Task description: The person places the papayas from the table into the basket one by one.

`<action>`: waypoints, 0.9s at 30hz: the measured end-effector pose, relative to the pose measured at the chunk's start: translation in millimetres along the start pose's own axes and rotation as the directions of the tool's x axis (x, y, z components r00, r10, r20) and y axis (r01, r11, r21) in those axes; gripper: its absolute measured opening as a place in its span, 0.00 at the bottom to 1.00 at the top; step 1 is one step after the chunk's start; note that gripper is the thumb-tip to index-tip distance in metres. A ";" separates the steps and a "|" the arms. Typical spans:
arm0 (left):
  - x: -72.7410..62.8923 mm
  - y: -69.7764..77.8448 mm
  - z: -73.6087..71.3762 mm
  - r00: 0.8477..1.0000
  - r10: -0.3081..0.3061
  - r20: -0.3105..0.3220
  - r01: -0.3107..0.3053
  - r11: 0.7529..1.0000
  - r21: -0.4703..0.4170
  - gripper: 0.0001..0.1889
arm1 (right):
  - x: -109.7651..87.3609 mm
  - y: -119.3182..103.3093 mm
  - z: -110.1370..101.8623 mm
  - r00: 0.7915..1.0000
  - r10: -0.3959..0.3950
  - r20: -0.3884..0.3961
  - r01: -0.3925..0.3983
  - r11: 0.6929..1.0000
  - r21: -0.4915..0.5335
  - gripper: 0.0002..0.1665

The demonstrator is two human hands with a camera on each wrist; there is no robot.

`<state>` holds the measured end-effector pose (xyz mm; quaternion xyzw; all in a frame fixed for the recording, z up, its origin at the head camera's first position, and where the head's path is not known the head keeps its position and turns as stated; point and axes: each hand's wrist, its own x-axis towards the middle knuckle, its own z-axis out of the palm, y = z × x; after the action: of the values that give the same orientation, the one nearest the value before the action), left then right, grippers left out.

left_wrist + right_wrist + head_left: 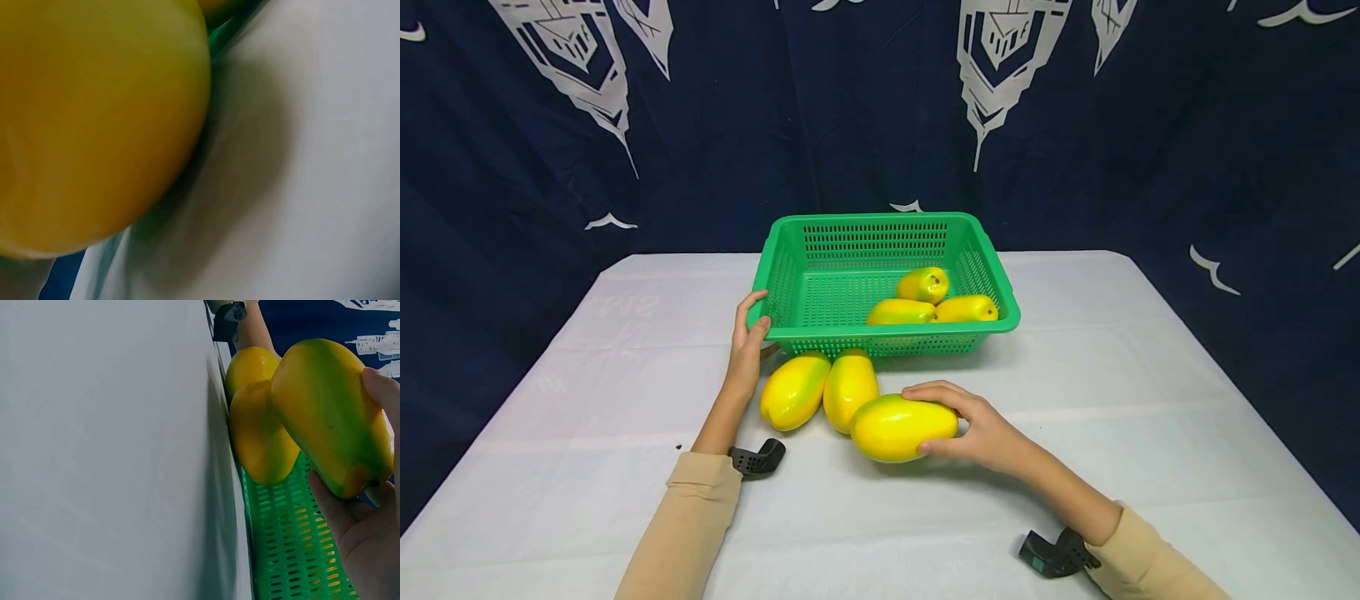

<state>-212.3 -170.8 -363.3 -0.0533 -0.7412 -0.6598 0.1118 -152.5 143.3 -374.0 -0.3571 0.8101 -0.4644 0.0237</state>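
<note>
A yellow mango (891, 429) with a green flush is in my right hand (985, 429), thumb on its near side and fingers over its far side. In the right wrist view this mango (331, 412) shows above the white cloth. My left hand (746, 350) grips the front left corner of a green plastic basket (883, 331), thumb at the rim. Two more mangoes lie on the table before the basket, a left one (793, 392) and a right one (850, 387). Inside the basket, three mangoes (923, 285) sit at the right. One mango (94, 125) fills much of the left wrist view.
White cloth covers the table (1150, 400). Behind it hangs a dark blue curtain (865, 108) with white patterns. Black wrist cameras sit on the left wrist (760, 458) and the right wrist (1056, 554).
</note>
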 end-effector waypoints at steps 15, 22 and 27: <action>-0.8 1.2 0.1 1.000 0.001 -0.002 -0.001 1.000 0.002 0.26 | 2.2 -6.3 -27.4 0.991 0.023 -0.129 -0.023 1.000 0.002 0.32; 6.8 -14.3 -4.0 0.999 -0.033 -0.001 0.033 0.999 -0.024 0.25 | 1.9 -6.6 -38.2 0.979 0.061 -0.194 -0.062 0.998 -0.003 0.33; 7.9 -16.8 -5.2 0.999 -0.039 -0.001 0.039 0.999 -0.028 0.25 | 1.5 -6.3 -44.0 0.966 0.090 -0.243 -0.093 0.996 -0.002 0.33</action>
<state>-223.3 -178.6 -377.1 -0.0401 -0.7326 -0.6723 0.0985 -166.4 172.8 -343.8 -0.2600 0.8254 -0.4978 -0.0566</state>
